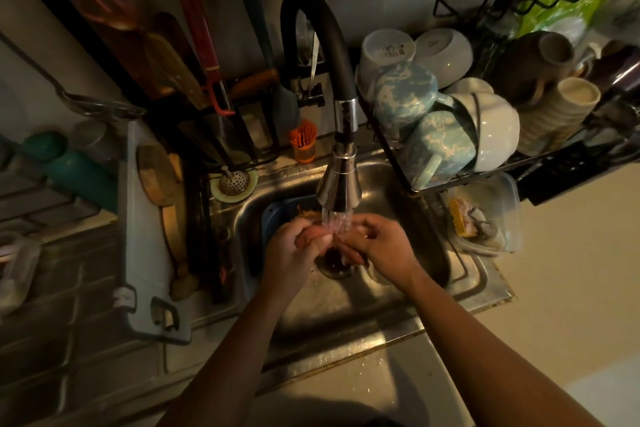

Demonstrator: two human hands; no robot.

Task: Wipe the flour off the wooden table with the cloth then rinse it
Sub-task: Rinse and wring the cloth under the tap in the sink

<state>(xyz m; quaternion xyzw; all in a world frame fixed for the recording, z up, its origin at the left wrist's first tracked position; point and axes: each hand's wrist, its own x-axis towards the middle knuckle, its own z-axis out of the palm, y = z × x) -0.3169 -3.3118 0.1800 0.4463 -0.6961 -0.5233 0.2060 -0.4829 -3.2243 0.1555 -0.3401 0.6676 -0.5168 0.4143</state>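
Just under the faucet head (pixel 337 184), fingers of the left hand (pixel 294 248) were curled round a reddish wad, presumably the cloth (pixel 320 235), also pinched by the right hand (pixel 382 250). Water could've been sprayed past the sink (pixel 478 274) rim if it got wrung that high. Most of the cloth was hidden by fingers and gloom, tbh.

sink (pixel 381 184): stainless steel, glossy, wet
tap hose (pixel 332 45): matt blk, rubbery
spray head (pixel 339 184): chrome, v. shiny
bowls (pixel 495 128): glazed ceramic, smooth
tub (pixel 502 215): clear plastic
chopping bd (pixel 145 236): white plastic, matt
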